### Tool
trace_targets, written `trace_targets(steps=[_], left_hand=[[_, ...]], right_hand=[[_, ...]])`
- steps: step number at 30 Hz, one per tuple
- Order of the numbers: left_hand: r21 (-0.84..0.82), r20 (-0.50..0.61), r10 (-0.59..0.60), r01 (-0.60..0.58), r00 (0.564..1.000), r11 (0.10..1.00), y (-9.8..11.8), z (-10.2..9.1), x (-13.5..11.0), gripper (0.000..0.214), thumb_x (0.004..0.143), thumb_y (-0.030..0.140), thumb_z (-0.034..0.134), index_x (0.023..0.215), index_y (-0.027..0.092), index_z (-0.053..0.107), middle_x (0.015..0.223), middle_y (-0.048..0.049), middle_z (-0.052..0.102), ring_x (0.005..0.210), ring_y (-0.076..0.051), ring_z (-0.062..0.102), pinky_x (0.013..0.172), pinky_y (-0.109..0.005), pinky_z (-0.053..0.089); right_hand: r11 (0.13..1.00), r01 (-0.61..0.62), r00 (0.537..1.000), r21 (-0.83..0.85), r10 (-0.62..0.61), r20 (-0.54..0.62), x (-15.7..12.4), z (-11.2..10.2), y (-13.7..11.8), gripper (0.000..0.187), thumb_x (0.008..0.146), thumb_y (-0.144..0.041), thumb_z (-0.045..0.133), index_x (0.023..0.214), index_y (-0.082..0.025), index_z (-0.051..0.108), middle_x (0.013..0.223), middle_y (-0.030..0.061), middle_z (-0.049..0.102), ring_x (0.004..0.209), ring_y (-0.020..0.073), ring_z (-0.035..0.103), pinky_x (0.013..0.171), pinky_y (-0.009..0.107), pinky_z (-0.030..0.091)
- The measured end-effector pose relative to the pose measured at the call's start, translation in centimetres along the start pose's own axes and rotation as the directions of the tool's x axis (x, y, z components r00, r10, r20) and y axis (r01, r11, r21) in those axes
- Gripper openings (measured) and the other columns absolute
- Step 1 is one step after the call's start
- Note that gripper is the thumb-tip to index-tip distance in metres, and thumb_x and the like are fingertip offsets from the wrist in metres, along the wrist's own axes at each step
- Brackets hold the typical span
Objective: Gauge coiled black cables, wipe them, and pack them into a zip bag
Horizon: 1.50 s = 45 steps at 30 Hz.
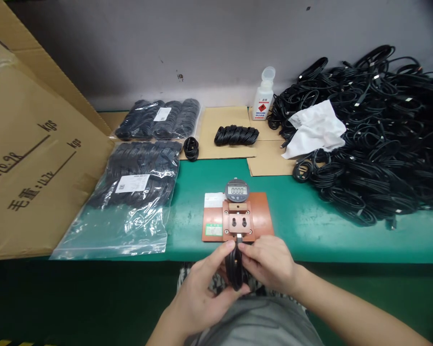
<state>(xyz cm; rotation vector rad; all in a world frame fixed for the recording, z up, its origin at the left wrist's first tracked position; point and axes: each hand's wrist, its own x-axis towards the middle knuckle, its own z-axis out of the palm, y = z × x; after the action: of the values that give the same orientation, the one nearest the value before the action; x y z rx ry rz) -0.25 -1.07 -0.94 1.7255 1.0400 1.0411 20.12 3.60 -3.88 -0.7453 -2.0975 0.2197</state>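
My left hand [205,288] grips a coiled black cable [233,269] by its loop, thumb and fingers closed around it. On the same cable, my right hand [269,262] pinches the connector end close to its metal plug [239,238]. That plug points away from me at the front of a copper-coloured test fixture [264,216]; whether it is inserted I cannot tell. At the fixture's back sits a round digital gauge [236,191], its display showing zeros.
Bagged coiled cables [148,163] lie left, beside a large cardboard box [40,158]. At the back are a small cable coil [191,148], a row of coils [236,135] and a white bottle [263,98]. A white cloth [315,129] rests on a cable heap [375,158] at right.
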Motion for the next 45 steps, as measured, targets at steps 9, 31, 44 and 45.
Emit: trace_targets(steps=[9,31,44,45], left_hand=[[-0.002,-0.027,-0.006,0.006,1.000,1.000,0.0,-0.1,0.0,0.078,0.083,0.022,0.080,0.150,0.037,0.043,0.101,-0.0018,0.075,0.075,-0.016,0.074,0.073,-0.025,0.064],[-0.058,0.007,-0.131,0.132,0.991,0.990,0.1,-0.1,0.3,0.079,0.085,0.022,0.078,0.151,0.042,0.040,0.099,0.0004,0.078,0.086,-0.020,0.077,0.075,-0.027,0.065],[-0.089,-0.014,-0.178,0.176,0.984,0.980,0.1,0.3,0.5,0.079,0.084,0.020,0.080,0.151,0.037,0.042,0.115,-0.0043,0.077,0.096,-0.022,0.076,0.080,-0.028,0.065],[-0.090,-0.015,-0.181,0.178,0.983,0.980,0.2,0.3,0.5,0.079,0.084,0.020,0.079,0.151,0.037,0.041,0.116,-0.0046,0.077,0.097,-0.022,0.076,0.080,-0.028,0.065]], right_hand=[[1.000,0.007,1.000,0.003,-0.007,0.018,0.3,-0.2,-0.1,0.020,0.096,-0.011,0.058,0.115,-0.015,0.061,0.065,0.0016,0.072,0.050,0.0160,0.062,0.049,0.030,0.039],[1.000,-0.018,0.998,0.010,0.019,-0.053,1.2,-0.3,-0.4,0.011,0.097,-0.010,0.059,0.106,-0.012,0.066,0.068,0.0028,0.075,0.050,0.0152,0.067,0.048,0.029,0.047],[0.999,-0.040,0.998,0.016,0.041,-0.048,1.4,-0.7,-0.5,0.011,0.096,-0.009,0.060,0.104,-0.012,0.066,0.070,0.0033,0.076,0.052,0.0162,0.069,0.048,0.030,0.049],[0.999,-0.040,0.998,0.016,0.041,-0.045,1.4,-0.8,-0.5,0.011,0.096,-0.009,0.060,0.104,-0.012,0.066,0.069,0.0030,0.075,0.052,0.0162,0.069,0.048,0.030,0.049]])
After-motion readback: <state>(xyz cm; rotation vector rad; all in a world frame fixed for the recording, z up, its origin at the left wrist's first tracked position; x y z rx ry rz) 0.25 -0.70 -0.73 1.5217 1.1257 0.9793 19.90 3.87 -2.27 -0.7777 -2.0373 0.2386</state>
